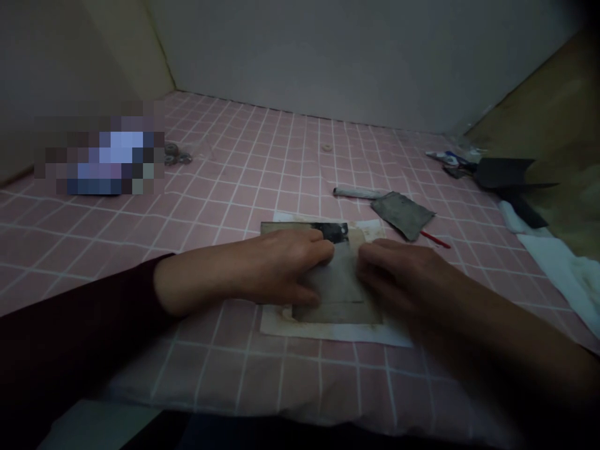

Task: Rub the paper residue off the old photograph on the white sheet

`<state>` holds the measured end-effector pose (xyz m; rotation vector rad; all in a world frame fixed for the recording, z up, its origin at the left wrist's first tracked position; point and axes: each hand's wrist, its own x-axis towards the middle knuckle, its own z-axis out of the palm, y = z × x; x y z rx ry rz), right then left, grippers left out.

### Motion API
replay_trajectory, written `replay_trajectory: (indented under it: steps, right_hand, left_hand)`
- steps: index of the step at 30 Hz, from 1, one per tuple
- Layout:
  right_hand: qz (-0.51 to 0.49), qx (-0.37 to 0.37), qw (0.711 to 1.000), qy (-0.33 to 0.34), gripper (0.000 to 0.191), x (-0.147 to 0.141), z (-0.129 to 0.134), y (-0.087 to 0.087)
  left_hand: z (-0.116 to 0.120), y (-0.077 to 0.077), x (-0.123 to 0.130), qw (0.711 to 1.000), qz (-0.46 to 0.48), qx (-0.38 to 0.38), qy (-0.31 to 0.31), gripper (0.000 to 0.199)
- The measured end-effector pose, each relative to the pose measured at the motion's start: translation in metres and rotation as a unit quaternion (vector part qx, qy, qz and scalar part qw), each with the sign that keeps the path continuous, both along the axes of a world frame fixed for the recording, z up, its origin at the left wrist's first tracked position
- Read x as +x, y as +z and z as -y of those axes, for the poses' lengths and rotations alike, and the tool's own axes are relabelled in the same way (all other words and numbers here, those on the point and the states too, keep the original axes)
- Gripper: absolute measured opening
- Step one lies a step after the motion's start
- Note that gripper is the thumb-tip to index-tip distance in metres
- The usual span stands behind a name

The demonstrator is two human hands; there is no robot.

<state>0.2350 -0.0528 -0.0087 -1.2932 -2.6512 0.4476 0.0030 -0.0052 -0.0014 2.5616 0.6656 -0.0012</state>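
Observation:
A thin grey-beige sheet (340, 278) with a dark patch at its top lies over another flat piece (338, 314) on stained white paper (300, 332). My left hand (285, 265) rests on the sheet's left part, its fingers bent and apart, pressing on the surface. At the right edge, my right hand (398, 272) has its fingers curled closed and slightly blurred. Whatever those fingers may hold is hidden.
Behind the paper lie a whitish tube (356, 192), a grey square piece (403, 214) and a red stick (435, 239). Dark sheets (504, 172) and white paper (557, 275) are at the right. A pixelated object (110, 159) lies far left, beside small rolls (175, 154).

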Motion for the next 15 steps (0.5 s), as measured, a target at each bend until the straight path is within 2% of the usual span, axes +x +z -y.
replay_trajectory:
  steps: [3,7,12,15]
  right_hand:
    - [0.001,0.004,1.0,-0.003,0.017,-0.002,-0.002,-0.002]
    - [-0.063,0.036,0.997,0.002,0.012,-0.01,-0.004,-0.005]
    - [-0.005,-0.011,1.0,0.009,0.02,-0.003,-0.001,0.002]
    - [-0.03,0.016,0.999,-0.01,0.013,-0.008,-0.001,-0.001]
  left_hand:
    - [0.0,-0.001,-0.001,1.0,0.009,0.001,-0.003,0.027]
    - [0.0,0.0,-0.001,1.0,0.001,-0.003,0.006,0.028]
    - [0.0,-0.001,-0.001,1.0,0.012,-0.009,0.003,0.026]
    - [0.0,-0.002,-0.001,1.0,0.013,-0.005,0.0,0.028]
